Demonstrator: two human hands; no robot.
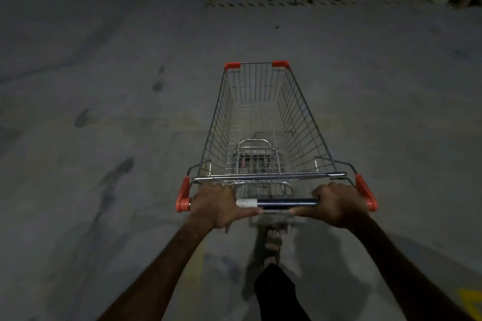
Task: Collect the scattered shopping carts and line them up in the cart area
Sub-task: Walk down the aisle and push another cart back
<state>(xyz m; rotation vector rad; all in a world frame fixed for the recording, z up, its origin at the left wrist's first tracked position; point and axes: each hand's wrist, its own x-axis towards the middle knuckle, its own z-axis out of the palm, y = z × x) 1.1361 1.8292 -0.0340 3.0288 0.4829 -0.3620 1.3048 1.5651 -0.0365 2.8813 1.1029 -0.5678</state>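
Left hand and right hand grip the cart handle.

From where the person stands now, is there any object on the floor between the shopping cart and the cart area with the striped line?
Nothing visible does. The concrete floor between the shopping cart and the striped-edged cart area is bare apart from stains and one small dark speck.

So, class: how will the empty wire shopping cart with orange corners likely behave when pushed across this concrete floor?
The wire shopping cart with orange corners probably rolls easily: its basket looks empty, so likely light. The welded mesh should stay stiff. With both hands, left and right, spread along the handle, steering should be steady.
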